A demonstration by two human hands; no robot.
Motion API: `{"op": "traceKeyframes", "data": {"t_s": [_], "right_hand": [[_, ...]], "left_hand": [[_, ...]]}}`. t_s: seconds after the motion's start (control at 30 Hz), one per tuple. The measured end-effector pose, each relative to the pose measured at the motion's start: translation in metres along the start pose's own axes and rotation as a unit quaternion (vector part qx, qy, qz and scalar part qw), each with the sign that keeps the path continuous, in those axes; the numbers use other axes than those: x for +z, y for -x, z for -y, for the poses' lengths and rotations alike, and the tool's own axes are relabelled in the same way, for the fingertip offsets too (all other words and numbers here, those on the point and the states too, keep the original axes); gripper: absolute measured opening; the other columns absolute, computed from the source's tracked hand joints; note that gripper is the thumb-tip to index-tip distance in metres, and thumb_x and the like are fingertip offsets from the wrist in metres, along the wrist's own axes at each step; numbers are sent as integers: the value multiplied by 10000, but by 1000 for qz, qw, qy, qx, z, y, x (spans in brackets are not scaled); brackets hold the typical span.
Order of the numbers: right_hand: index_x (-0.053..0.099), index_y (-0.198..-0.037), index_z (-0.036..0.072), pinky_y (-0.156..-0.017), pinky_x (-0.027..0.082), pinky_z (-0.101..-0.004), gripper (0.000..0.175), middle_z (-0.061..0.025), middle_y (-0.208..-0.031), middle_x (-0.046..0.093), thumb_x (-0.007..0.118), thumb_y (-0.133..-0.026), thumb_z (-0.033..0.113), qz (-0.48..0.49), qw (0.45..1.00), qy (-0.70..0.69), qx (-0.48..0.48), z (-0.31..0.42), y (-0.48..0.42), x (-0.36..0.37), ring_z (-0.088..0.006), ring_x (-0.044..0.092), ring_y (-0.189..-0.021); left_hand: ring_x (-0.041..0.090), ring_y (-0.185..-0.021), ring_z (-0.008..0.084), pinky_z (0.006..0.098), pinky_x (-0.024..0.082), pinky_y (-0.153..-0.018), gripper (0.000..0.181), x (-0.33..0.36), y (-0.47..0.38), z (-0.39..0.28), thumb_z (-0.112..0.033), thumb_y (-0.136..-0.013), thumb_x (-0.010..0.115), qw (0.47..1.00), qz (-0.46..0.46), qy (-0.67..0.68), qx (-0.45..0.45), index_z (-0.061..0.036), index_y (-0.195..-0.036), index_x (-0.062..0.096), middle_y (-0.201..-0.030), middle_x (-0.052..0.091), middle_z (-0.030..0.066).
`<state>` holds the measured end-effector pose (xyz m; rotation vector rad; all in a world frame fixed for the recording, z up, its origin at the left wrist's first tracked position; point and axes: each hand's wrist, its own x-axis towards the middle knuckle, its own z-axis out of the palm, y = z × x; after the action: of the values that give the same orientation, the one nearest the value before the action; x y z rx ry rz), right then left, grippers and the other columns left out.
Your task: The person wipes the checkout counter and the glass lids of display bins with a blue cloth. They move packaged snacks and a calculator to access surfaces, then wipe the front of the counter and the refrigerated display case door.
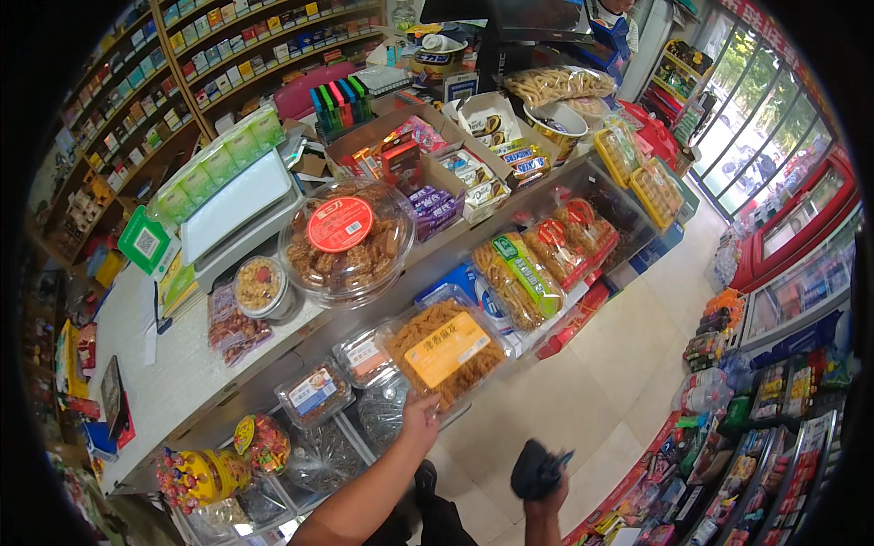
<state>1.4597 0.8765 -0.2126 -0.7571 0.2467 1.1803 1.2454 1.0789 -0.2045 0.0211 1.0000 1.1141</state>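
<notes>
My left hand (pixel 421 418) grips the near edge of a clear plastic box of fried dough twists (pixel 447 347) with a yellow label. The box is tilted and overlaps two smaller clear food boxes, one of them a labelled peanut-like snack box (pixel 317 394). Bunched in my right hand (pixel 548 495) is a dark cloth (pixel 534 471), held above the floor, apart from the goods. Right of the dough-twist box lie a bag of long bread rolls (pixel 519 281) and a red-labelled pack of buns (pixel 570 239). What supports the box from below is hidden.
The counter (pixel 225 382) carries a round tub of brown pastries (pixel 347 242), a weighing scale (pixel 235 211) and candy boxes (pixel 416 160). Lollipop tubs (pixel 205 474) stand at lower left. Packed snack shelves (pixel 737 471) flank the tiled floor (pixel 614 362). A person (pixel 611 31) stands beyond the counter.
</notes>
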Motion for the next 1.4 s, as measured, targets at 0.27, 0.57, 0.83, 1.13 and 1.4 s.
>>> {"op": "traceKeyframes", "data": {"t_s": [0.27,0.57,0.83,1.13,1.4], "right_hand": [[550,-1262,51,-943,471,-378,505,-143,-1219,594,650,-781,168,261,811,444,-278,-58,43,213,-305,592,-1105],[603,-1181,87,-1032,376,-452,544,-167,-1338,521,716,-649,113,473,406,663,-414,-138,141,251,-363,468,-1266],[584,-1163,37,-900,490,-393,424,-169,-1216,589,617,-742,-1,126,664,624,-393,-105,149,196,-341,594,-1051],[613,-1168,138,-893,466,-432,563,-134,-1233,586,679,-619,36,498,349,604,-515,-204,315,206,-323,577,-1118],[588,-1179,45,-973,454,-467,523,-198,-1220,590,595,-664,-52,228,529,650,-495,-151,283,160,-397,575,-1094]], "left_hand": [[634,-1063,304,411,552,-899,676,-48,153,-46,54,-671,597,986,157,-58,-4,-77,-1305,402,-1183,604,143],[645,-953,242,346,553,-806,617,-135,262,-86,52,-648,575,985,153,-65,40,-78,-1235,434,-1088,607,102],[636,-1008,285,409,601,-706,679,-194,336,-137,14,-635,583,979,131,-87,127,-49,-1287,403,-1179,586,131],[648,-1002,300,439,615,-674,721,-244,357,-127,-2,-657,552,976,147,-31,156,-42,-1353,369,-1206,570,133],[638,-978,292,466,617,-665,634,-247,385,-142,8,-698,491,978,81,16,189,-60,-1318,375,-1169,564,121]]}}
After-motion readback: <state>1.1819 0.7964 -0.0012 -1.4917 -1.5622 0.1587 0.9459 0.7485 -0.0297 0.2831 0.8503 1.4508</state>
